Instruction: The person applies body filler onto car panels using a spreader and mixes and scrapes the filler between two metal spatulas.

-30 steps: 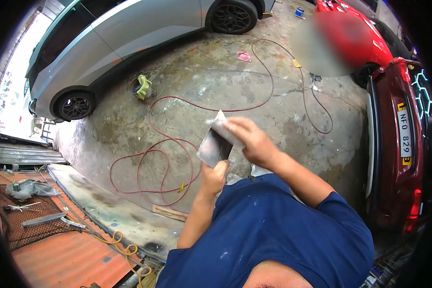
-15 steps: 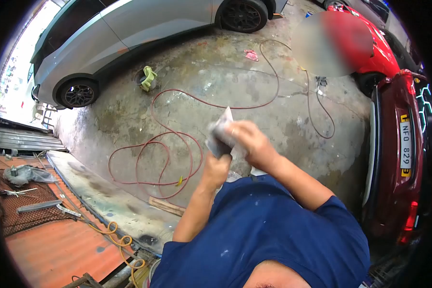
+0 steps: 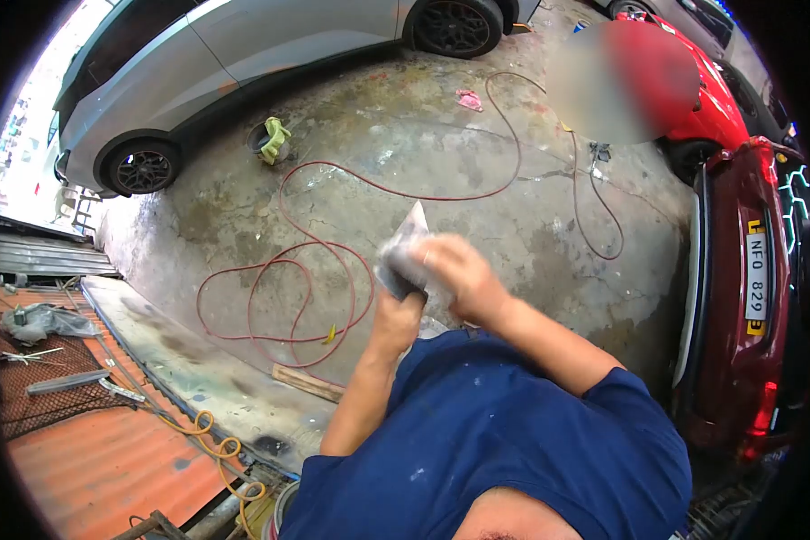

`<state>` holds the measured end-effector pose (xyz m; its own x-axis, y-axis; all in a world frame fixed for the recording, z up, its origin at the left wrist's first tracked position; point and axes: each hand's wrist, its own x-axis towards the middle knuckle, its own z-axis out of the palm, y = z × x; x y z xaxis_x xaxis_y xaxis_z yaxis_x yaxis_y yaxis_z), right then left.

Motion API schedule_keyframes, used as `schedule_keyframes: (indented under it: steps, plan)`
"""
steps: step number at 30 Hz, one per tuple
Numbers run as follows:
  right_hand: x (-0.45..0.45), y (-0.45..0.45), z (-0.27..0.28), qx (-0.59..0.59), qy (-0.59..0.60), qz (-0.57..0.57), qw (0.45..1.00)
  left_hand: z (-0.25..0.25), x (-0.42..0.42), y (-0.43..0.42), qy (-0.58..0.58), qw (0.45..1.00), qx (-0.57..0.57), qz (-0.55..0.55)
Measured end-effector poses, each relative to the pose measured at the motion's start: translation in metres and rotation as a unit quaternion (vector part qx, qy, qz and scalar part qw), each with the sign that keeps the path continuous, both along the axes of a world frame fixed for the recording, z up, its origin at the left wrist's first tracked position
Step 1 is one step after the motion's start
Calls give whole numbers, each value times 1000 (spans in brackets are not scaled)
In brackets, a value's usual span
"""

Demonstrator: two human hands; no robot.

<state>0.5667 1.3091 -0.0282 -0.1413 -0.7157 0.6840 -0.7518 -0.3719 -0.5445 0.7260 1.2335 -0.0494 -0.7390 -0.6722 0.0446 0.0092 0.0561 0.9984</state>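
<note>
In front of my chest, my left hand [image 3: 400, 319] is closed around the lower end of a dark grey piece [image 3: 396, 281], whose kind I cannot make out. My right hand [image 3: 463, 277] is over its upper side, fingers bent and blurred by motion, gripping a whitish sheet [image 3: 415, 221]. A pointed corner of that sheet sticks up beyond the fingers. Whether it is cloth or paper does not show. Part of the dark piece is hidden behind the sheet and my right hand.
A red hose [image 3: 396, 193] loops over the concrete floor. A silver car [image 3: 270, 45] stands ahead, a dark red vehicle [image 3: 724, 306] at right. A bucket [image 3: 265, 144] bears a light green cloth [image 3: 276, 139]. Orange corrugated sheeting [image 3: 108, 468] and a wooden piece [image 3: 306, 382] are at left.
Both hands have shifted slightly left with the dark piece and the sheet. The right hand has moved over the piece, and more of the sheet's corner shows above it.
</note>
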Motion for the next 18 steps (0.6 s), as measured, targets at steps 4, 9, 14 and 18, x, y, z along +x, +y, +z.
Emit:
schedule_keyframes:
  steps: [4, 9, 14, 18]
  plan:
    - [6, 6, 12, 21, 8, 21, 1000, 6, -2, 5, 27, 987, 152, 53]
    - [-8, -5, 5, 44, -16, -20, 999, 25, -7, 7, -34, 994, 96, 49]
    - [24, 13, 30, 37, -1, 75, 997, -6, 1, -8, -1, 996, 92, -21]
    - [-32, -13, -7, 121, -187, -47, 974, -7, 4, 7, -84, 992, 96, -16]
